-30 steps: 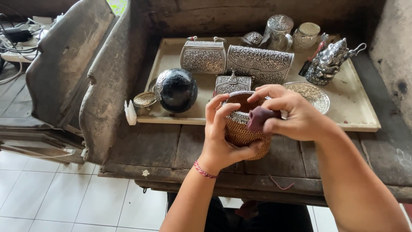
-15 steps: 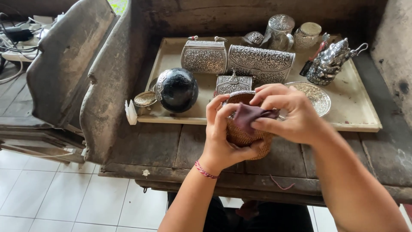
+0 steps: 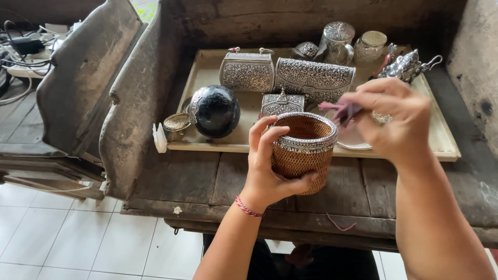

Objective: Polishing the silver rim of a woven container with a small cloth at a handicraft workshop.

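Note:
My left hand grips a round woven basket cup with a silver rim, held upright over the dark wooden table. Its mouth faces up and looks hollow. To the right and slightly above the rim, my right hand is blurred and pinches a small purple cloth. The cloth is outside the cup, just beside its rim.
A beige tray behind the cup carries silver embossed purses, a small silver box, a black ball-shaped vessel, lidded jars and a silver figurine. Worn wooden panels lean at left. White floor tiles lie below.
My right hand has pulled out of the cup and moved up and right with the purple cloth. The cup's open mouth now shows. My left hand keeps its grip.

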